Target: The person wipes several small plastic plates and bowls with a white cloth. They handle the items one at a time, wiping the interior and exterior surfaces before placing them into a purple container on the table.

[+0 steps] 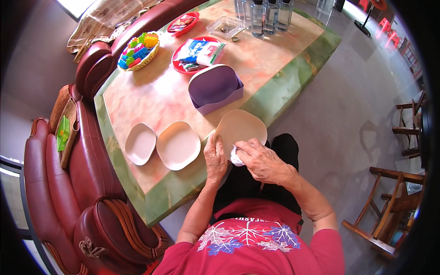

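Dish (243, 126): smooth, matt, looks plastic. Wipe (235, 157): cloth or paper, can't tell. Table (261, 57): glossy, marble-look. Sofa (94, 156): shiny, leather-like.

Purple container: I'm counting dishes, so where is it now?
Upper middle of the head view: the purple container is on the table, between the red plate and held cream dish.

Dark red sofa (89, 151) — glossy grey floor (321, 151) — wooden chair (397, 205) at right

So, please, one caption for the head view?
Left hand grips a cream dish; right hand holds a white wad at its edge.
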The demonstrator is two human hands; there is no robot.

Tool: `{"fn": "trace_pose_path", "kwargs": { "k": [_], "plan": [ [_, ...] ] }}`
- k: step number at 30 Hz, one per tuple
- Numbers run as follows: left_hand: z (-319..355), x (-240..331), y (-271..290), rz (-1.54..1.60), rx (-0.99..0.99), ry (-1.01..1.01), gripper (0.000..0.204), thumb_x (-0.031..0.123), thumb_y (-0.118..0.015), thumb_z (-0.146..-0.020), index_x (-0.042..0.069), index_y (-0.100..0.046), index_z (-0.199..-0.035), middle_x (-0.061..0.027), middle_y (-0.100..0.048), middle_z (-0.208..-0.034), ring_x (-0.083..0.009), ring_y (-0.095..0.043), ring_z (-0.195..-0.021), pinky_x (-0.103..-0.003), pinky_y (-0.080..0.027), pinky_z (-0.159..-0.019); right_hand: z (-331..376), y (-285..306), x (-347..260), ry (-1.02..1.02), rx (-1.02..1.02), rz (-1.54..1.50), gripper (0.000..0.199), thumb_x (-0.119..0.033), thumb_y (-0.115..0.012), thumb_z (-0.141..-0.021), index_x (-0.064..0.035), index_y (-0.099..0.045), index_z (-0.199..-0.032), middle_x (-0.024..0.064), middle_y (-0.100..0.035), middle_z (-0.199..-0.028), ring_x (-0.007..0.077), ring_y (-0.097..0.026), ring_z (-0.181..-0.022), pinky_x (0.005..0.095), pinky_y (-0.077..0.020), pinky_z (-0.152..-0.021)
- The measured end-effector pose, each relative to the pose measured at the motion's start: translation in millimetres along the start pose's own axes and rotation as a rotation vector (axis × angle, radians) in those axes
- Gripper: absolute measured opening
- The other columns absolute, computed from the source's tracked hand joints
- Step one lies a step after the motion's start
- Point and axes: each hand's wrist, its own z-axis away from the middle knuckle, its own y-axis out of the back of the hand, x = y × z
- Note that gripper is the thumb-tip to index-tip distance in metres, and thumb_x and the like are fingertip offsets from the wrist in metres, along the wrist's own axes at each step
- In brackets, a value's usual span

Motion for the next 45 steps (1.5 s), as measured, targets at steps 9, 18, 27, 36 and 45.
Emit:
{"fn": "trace_pose_path", "kwargs": {
  "k": [9,18,27,36,45],
  "plan": [
    [2.7,6.4,-2.6,-0.055,0.003,0.047,0.026,0.015,-0.047,-0.101,0.002,-0.056,-0.122,-0.0167,-0.066,-0.089,-0.0224,-0.061,-0.077,-0.035,-0.049,-0.072,-10.3,9.0,9.1,-0.204,0.27,0.312,0.033,0.001,-0.058,-0.075,0.0034,-0.057,-0.108,0.0155,-0.053,-0.113,0.0327,-0.054,-0.102,0.0381,-0.0531,-0.084],
    [4.6,0.0,-6.6,-0.044,0.088,-0.054,0.027,0.018,-0.047,-0.102,0.002,-0.056,-0.121,-0.0155,-0.066,-0.09,-0.021,-0.062,-0.078,-0.036,-0.049,-0.071,4.4,-2.7,-13.3,-0.169,-0.024,0.168,0.031,-0.001,-0.06,-0.075,0.0038,-0.059,-0.105,0.0182,-0.053,-0.113,0.0336,-0.055,-0.101,0.0394,-0.0522,-0.085],
    [6.7,12.2,-8.0,0.02,0.085,0.027,0.027,0.021,-0.047,-0.102,0.002,-0.056,-0.12,-0.0081,-0.062,-0.079,-0.015,-0.059,-0.072,-0.031,-0.048,-0.062,32.2,6.3,-9.1,-0.174,0.141,0.228,0.03,-0.002,-0.062,-0.074,0.0034,-0.062,-0.103,0.0139,-0.056,-0.112,0.0297,-0.055,-0.095,0.0373,-0.0523,-0.082],
    [4.6,1.9,-4.3,0.06,0.135,-0.001,0.027,0.02,-0.049,-0.101,0.001,-0.058,-0.119,-0.0053,-0.063,-0.096,-0.0137,-0.056,-0.089,-0.03,-0.046,-0.081,36.6,-3.6,41.9,-0.597,0.516,-0.439,0.028,-0.012,-0.062,-0.087,0.0037,-0.06,-0.11,0.0158,-0.058,-0.109,0.0307,-0.059,-0.092,0.0377,-0.0495,-0.08],
    [11.8,7.3,1.1,0.153,0.103,0.005,0.027,0.021,-0.051,-0.101,0.002,-0.058,-0.12,-0.0028,-0.061,-0.099,-0.0111,-0.054,-0.091,-0.028,-0.046,-0.08,7.7,-27.9,10.3,-0.577,0.725,-0.961,0.036,-0.011,-0.066,-0.085,-0.0014,-0.056,-0.119,0.0027,-0.063,-0.095,0.0086,-0.057,-0.081,0.026,-0.0487,-0.071]
  ]
}}
